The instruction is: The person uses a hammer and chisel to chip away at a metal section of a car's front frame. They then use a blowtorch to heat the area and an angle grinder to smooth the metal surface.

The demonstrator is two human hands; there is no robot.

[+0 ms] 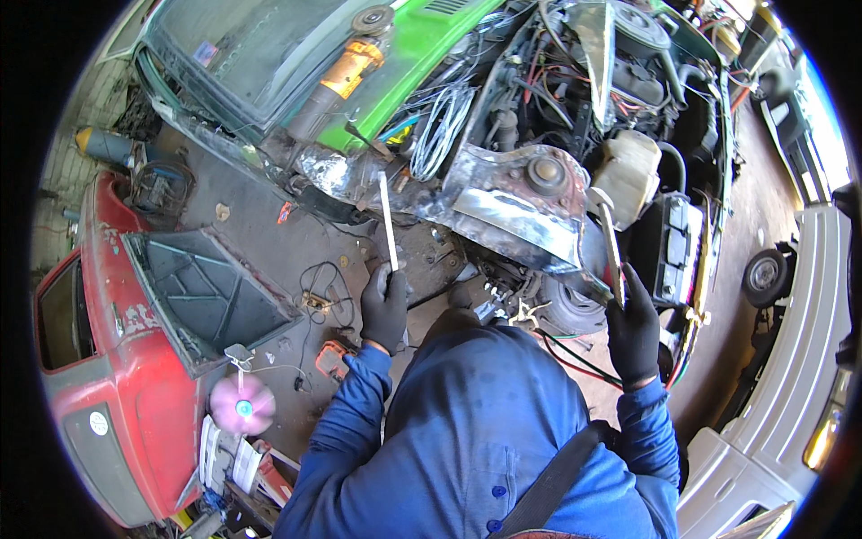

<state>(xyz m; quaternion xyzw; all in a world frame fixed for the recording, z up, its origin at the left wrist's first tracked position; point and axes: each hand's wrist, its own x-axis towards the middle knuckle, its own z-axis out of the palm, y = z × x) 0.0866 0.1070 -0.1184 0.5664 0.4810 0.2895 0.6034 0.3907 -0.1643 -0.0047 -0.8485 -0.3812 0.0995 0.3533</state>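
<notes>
My left hand (384,307), in a black glove, is closed around the lower end of a narrow, pale flat strip (388,220). Its upper end reaches the bare-metal edge of a green car body (334,171). In my right hand (633,332), also gloved in black, is a hammer (611,235), held upright with its head beside a whitish plastic tank (628,171). Between the two tools lies the car's strut tower (546,172), with a shiny bare metal patch (521,225) below it. An orange angle grinder (350,70) rests near the windscreen.
Engine parts, a bundle of pale wires (444,130) and a battery (680,247) fill the open bay. A loose dark panel (211,292) leans by a red car (135,359), near a pink fan (242,404). Cables lie on the floor. A white vehicle (790,341) stands at right.
</notes>
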